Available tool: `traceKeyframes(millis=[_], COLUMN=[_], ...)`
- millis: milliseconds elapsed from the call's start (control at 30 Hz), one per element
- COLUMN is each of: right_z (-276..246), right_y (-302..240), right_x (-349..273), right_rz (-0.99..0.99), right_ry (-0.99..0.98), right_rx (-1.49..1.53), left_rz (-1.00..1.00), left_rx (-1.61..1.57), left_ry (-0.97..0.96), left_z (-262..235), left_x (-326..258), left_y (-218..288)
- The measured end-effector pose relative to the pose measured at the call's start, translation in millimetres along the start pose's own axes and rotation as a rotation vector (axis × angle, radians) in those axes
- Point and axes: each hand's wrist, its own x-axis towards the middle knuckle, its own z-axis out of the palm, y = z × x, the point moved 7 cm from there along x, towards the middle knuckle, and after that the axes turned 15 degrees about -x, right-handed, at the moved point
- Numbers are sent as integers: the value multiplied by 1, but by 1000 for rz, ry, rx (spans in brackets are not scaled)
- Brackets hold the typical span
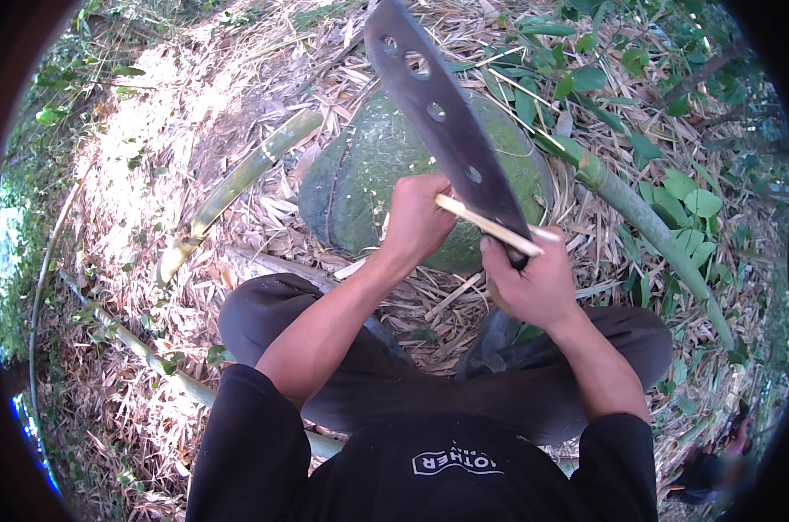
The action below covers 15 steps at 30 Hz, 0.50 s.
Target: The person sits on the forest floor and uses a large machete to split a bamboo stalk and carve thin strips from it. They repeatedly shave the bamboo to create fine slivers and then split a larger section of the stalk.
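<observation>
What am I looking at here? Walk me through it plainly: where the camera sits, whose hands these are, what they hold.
This is one picture from a wide fisheye camera worn on a person's head, looking down, so straight edges bend. The forearms entering from below are that person's own. The right hand grips the handle of a big dark blade with holes along it. The left hand holds a thin pale bamboo strip across the blade. Beyond the hands sits a mossy green rock. Cut bamboo stalks and dry leaves cover the ground.

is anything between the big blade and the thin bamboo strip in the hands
Nothing visible: the blade lies directly against the bamboo strip, which the left hand grips at one end. The right hand holds the blade's handle.
</observation>
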Motion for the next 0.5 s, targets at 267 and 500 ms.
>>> traceKeyframes(millis=[267, 500], right_z=[10, 29], right_y=[57, 80], right_x=[30, 34], right_rz=[217, 180], right_ry=[81, 95], right_rx=[-402, -447], left_rz=[35, 252], left_rx=[373, 258], left_ry=[-10, -174], left_z=[19, 32], left_x=[-22, -12], left_y=[-6, 36])
